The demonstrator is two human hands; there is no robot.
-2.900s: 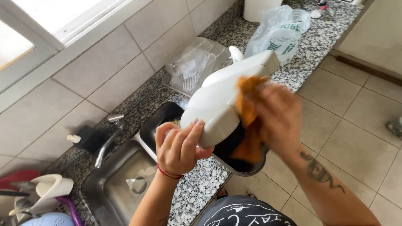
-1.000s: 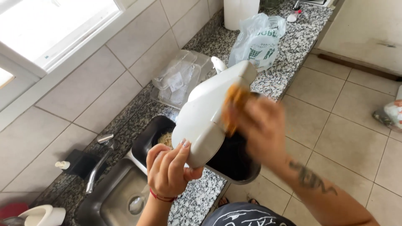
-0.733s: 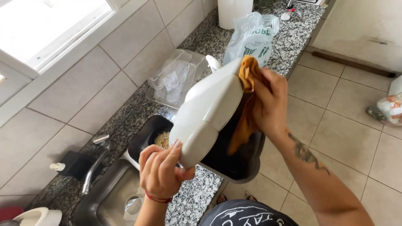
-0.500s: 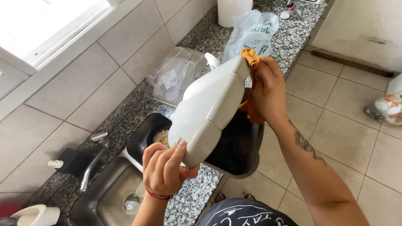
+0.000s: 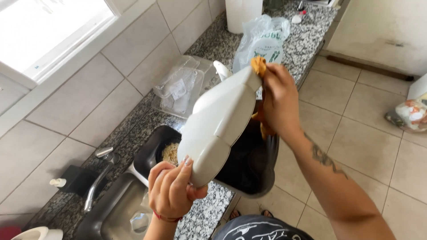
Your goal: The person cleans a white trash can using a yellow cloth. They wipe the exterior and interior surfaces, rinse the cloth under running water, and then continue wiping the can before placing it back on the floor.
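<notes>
Left hand (image 5: 171, 193) gripped the lower end of the white plastic lid (image 5: 218, 126), fingers wrapped around its rim, holding it tilted up over the black pan (image 5: 249, 171). Right hand (image 5: 278, 100) was closed on an orange cloth (image 5: 259, 66), pressing it against the lid's upper end. Lid was off the tabletop (image 5: 200, 218), above pan and granite edge. Pan sat just beside the steel sink (image 5: 120, 209), some pale food showing in it. Clear plastic container (image 5: 180, 86) and plastic bag (image 5: 262, 40) lay farther along the tabletop near the tiled wall.
</notes>
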